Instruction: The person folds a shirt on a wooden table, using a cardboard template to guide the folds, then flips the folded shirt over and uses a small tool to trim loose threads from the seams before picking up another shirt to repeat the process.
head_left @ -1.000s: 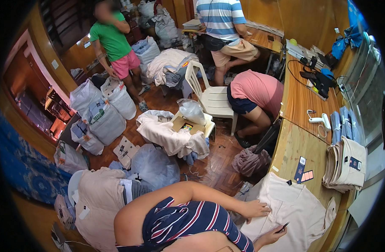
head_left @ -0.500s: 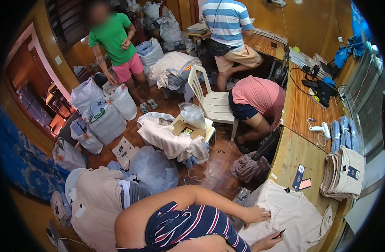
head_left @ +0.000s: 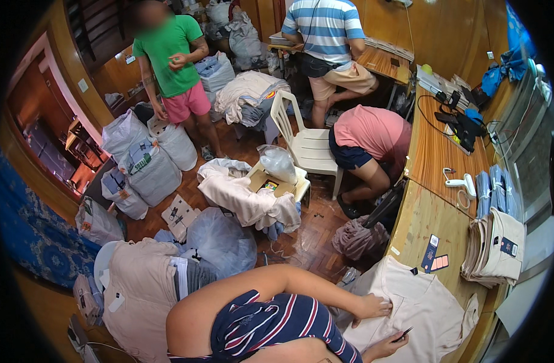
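A cream shirt (head_left: 419, 302) lies spread over the front end of the wooden table, its dark neck label toward the far side. My left hand (head_left: 372, 306) reaches across from the left, fingers bent and closed on the fabric near the front opening. Closer to me, my right hand (head_left: 386, 347) grips a small black pointed tool (head_left: 403, 335), its tip just above the shirt; its exact kind is too small to make out. Navy hang tags (head_left: 431, 253) and a pinkish label card (head_left: 439, 262) rest beyond the collar.
Folded cream garments (head_left: 491, 248) are stacked at the right, beside tied blue bundles (head_left: 498, 190) and a white handheld device (head_left: 461, 183). A person in pink (head_left: 370, 136) bends beside the table. More cream garments (head_left: 140, 290) are piled to my left, near a white chair (head_left: 313, 151).
My hands stay nearly in place on the shirt, the tool's tip shifting slightly. The person in green has moved a little rightward, and the person in blue-and-white stripes has shifted their left arm.
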### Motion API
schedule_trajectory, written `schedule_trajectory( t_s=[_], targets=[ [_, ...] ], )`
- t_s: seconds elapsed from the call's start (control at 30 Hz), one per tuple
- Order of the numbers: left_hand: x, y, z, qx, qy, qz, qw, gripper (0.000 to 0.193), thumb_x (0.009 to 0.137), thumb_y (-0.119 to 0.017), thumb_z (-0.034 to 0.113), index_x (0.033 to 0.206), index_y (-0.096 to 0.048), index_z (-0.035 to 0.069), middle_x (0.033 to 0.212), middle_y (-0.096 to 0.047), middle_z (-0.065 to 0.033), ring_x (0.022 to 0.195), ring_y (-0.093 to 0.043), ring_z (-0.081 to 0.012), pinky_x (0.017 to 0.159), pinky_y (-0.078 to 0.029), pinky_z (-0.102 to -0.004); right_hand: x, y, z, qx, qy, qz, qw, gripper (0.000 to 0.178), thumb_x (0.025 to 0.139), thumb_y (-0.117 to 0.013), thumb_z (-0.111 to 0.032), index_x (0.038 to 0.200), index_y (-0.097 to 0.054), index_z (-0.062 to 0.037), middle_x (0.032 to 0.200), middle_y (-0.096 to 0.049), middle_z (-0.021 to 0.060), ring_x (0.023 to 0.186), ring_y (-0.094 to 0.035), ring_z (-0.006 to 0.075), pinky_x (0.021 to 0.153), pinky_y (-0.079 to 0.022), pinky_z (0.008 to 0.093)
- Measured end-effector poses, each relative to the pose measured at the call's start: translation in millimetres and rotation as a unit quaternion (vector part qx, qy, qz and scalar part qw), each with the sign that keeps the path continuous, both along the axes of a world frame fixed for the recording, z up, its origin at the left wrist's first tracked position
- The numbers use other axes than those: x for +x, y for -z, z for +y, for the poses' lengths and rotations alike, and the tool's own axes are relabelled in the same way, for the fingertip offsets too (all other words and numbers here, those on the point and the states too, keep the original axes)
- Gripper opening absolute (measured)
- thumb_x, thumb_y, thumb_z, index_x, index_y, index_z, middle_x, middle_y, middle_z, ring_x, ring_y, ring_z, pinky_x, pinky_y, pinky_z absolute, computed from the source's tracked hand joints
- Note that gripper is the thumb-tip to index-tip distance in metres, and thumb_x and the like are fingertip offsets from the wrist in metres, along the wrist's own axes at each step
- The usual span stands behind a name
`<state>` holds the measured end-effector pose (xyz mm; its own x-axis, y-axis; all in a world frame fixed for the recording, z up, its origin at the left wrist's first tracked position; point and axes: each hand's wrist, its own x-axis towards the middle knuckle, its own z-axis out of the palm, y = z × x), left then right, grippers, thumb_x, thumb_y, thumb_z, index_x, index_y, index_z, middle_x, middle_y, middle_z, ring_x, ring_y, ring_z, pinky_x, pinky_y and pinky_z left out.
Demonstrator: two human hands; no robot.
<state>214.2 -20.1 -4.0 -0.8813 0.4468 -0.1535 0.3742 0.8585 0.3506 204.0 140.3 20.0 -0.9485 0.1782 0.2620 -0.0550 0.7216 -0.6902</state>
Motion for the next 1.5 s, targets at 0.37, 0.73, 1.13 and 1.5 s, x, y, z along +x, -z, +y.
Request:
schedule_trajectory(
  t_s=[0.37, 0.73, 1.13, 1.5],
  targets=[
    [-3.0, 7.0, 0.5, 0.023, -0.001, 0.016, 1.000, 0.124, 0.026, -0.080, 0.039, 0.131, -0.023, 0.006, 0.136, -0.016, -0.0153, 0.105, -0.042, -0.0317, 0.074, -0.046, -0.0366, -13.2, 30.3, 15.1, -0.013, -0.018, 0.022, 1.000, 0.030, 0.089, -0.041, -0.030, 0.105, -0.045, -0.0044, 0.094, -0.058, 0.0183, 0.081, -0.057, 0.0339, 0.064, -0.044, 0.0385],
    [-3.7, -5.4, -1.9, 0.030, 0.007, 0.004, 1.000, 0.124, 0.026, -0.082, 0.034, 0.132, -0.021, 0.012, 0.138, -0.009, -0.0161, 0.109, -0.040, -0.0370, 0.078, -0.046, -0.0386, -14.2, 29.4, 14.8, -0.018, -0.025, 0.026, 0.999, 0.029, 0.089, -0.041, -0.029, 0.103, -0.046, -0.0037, 0.093, -0.058, 0.0190, 0.082, -0.056, 0.0335, 0.065, -0.044, 0.0374],
    [-17.8, -0.5, -2.0, 0.026, 0.054, -0.024, 0.998, 0.131, 0.022, -0.083, 0.040, 0.132, -0.017, 0.016, 0.138, -0.005, -0.0206, 0.110, -0.039, -0.0412, 0.085, -0.041, -0.0390, -4.4, 7.5, 0.6, 0.024, 0.016, 0.039, 0.999, 0.026, 0.085, -0.051, -0.025, 0.095, -0.052, -0.0007, 0.080, -0.058, 0.0180, 0.069, -0.058, 0.0313, 0.059, -0.047, 0.0365],
    [-21.9, 4.3, -0.1, 0.027, 0.068, -0.001, 0.997, 0.129, 0.023, -0.082, 0.040, 0.133, -0.018, 0.017, 0.137, -0.007, -0.0228, 0.108, -0.043, -0.0386, 0.082, -0.043, -0.0371, 2.2, -7.6, -7.8, -0.062, -0.014, -0.002, 0.998, 0.032, 0.078, -0.061, -0.025, 0.095, -0.050, 0.0002, 0.080, -0.059, 0.0156, 0.074, -0.058, 0.0282, 0.067, -0.047, 0.0347]
  ],
)
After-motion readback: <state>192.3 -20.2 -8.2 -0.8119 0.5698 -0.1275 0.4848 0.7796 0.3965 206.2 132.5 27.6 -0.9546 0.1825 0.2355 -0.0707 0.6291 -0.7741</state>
